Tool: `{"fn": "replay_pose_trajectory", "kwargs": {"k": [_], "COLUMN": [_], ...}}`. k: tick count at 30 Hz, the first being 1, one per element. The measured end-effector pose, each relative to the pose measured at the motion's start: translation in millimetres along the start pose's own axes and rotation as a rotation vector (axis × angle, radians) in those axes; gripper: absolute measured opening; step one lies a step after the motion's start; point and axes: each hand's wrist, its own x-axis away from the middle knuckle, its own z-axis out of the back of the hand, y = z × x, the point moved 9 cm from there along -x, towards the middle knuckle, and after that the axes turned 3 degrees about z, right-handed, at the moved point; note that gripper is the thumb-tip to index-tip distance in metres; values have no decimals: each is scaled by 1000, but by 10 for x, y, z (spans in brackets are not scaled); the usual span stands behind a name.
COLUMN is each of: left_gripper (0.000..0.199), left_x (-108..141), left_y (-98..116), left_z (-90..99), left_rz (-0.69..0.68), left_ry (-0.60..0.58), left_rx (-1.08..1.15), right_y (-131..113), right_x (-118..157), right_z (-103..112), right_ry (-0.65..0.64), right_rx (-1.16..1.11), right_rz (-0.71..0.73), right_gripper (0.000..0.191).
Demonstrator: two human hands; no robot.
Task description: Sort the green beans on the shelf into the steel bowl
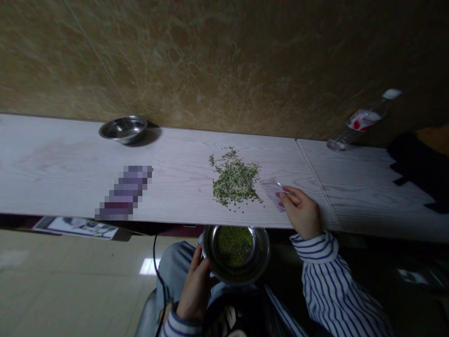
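My left hand (195, 281) grips the left side of a stainless steel bowl (261, 252), just below the front edge of the table. Inside it lie small green beans (234, 244), which look like mung beans. Many more loose beans (234, 182) are spread in a patch on the tabletop. To the right of that patch, my right hand (303, 210) pinches a thin see-through plastic piece (272, 193) between thumb and fingers. The plastic touches or hovers just over the table; I cannot tell which.
A second steel bowl (123, 130) stands at the back left of the whitish wooden table (182, 178). A blurred-out purple item (124, 193) lies at the front left. At the right, a plastic bottle (363, 120) leans against the marbled wall (224, 61), near a dark object (421, 164).
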Motion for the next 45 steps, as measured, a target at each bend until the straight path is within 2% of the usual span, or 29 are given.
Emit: {"fn": "replay_pose_trajectory", "kwargs": {"k": [3,5,15,23,26,32,35,45], "left_gripper": [61,61,62,64,64,61,64,63], "left_x": [8,16,65,101,120,139,137,141], "left_y": [-3,-2,2,9,24,35,24,10], "left_z": [6,7,-2,25,12,34,43,19], "left_rz": [-9,-11,-16,-16,-23,-40,-41,-38], "left_ry": [-2,-1,-19,8,-11,-9,-3,-3], "left_rx": [-5,-12,-19,8,2,-23,-8,-23], "right_y": [85,102,-120,-272,-263,-127,-64,-97], "right_x": [-38,-35,162,296,328,238,209,352], "right_z": [126,122,-346,-455,-424,-160,-98,-276], "right_ry": [60,60,-46,-135,-164,-86,-76,-195], "right_rx": [61,81,-68,-115,-137,-102,-61,-121], "right_rz": [-39,-47,-21,-4,1,18,9,5], "right_gripper": [33,34,35,29,30,34,33,32]}}
